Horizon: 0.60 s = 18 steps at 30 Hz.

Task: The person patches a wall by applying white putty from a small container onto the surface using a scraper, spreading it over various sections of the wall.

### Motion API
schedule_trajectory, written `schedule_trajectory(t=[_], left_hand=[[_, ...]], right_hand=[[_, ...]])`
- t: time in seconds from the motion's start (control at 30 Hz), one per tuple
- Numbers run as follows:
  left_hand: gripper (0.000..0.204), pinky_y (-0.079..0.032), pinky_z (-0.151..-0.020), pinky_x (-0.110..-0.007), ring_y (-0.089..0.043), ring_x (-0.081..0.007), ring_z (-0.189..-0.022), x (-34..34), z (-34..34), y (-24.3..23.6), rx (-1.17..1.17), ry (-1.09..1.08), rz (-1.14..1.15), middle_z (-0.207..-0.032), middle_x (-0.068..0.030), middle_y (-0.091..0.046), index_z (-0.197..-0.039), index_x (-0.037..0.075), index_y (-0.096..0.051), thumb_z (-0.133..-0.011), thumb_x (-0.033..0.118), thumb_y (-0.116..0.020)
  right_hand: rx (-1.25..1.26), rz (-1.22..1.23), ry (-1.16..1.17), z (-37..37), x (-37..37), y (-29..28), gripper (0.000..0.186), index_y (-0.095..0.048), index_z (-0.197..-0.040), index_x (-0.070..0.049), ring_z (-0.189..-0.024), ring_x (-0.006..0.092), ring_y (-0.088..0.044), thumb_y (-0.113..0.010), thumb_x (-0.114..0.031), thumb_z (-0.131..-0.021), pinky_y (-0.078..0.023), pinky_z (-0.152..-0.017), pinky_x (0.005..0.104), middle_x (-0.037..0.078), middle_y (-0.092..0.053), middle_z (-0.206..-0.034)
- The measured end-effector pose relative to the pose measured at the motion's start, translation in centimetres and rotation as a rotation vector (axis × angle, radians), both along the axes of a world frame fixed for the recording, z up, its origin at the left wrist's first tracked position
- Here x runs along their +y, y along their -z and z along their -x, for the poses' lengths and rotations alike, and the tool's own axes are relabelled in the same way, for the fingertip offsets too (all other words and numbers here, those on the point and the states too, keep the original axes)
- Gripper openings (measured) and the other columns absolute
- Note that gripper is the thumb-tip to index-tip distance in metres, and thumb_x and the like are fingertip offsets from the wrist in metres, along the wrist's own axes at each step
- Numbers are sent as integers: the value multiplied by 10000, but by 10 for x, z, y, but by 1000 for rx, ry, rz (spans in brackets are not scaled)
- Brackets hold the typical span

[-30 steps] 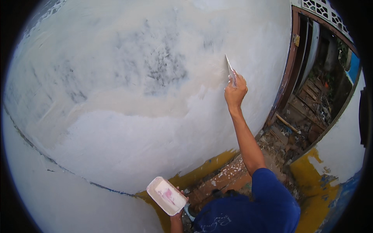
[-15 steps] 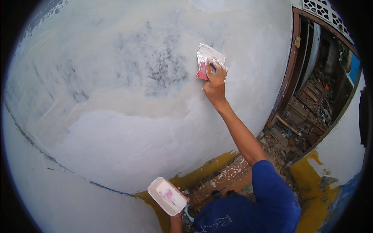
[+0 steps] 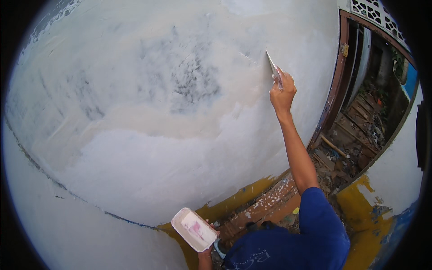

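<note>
My right hand [image 3: 283, 94] is closed around a putty spreader [image 3: 272, 65], a flat blade smeared with white paste. Its blade stands nearly edge-on to the view, with the tip at the pale wall [image 3: 153, 166]. White and beige filler coats that wall, and a dark, blotchy patch [image 3: 193, 83] shows through left of the spreader. Low down, my left hand [image 3: 207, 252] grips a shallow white tray [image 3: 183, 236] from below and from its right side; most of its fingers are hidden. Inside the tray lies white paste [image 3: 191, 219] with a pink streak.
To the right is a doorway with a brown wooden frame [image 3: 335, 81], and debris [image 3: 355, 130] covers the ground beyond it. A yellow band [image 3: 245, 191] runs along the wall's foot. Another wall [image 3: 90, 229] meets it at the lower left. Pierced white blocks [image 3: 378, 15] sit above the door.
My right hand has moved right along the wall with the spreader. The blade has turned from showing its broad face to nearly edge-on. The tray in my left hand has hardly shifted.
</note>
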<state>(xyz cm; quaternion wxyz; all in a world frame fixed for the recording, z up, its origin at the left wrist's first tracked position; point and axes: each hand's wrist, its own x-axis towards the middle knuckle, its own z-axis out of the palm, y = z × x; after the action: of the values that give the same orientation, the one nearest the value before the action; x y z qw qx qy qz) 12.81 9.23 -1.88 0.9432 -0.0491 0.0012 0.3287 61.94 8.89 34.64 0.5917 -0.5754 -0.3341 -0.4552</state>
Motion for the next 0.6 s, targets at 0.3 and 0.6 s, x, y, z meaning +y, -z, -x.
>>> schedule_trajectory(t=[0.3,0.6], left_hand=[[616,-338,-995,-746,-492,-430,-1274,3,-2,11,-2,8,-15,-1459,-128,-486,-1440,193,-459,-957,575,-448],[608,-358,-984,-745,-509,-427,-1247,-1,-4,9,26,-26,48,-1425,-148,-506,-1430,189,-465,-959,574,-444]], right_hand=[[-155,81,-294,75,4,26,578,-688,-1171,-77,-853,274,-608,-539,182,-676,-491,-783,352,93,-656,-964],[-341,325,-114,64,36,44,740,-563,-1350,-30,-1188,377,-484,-523,180,-641,-398,-1024,446,173,-531,-1243]])
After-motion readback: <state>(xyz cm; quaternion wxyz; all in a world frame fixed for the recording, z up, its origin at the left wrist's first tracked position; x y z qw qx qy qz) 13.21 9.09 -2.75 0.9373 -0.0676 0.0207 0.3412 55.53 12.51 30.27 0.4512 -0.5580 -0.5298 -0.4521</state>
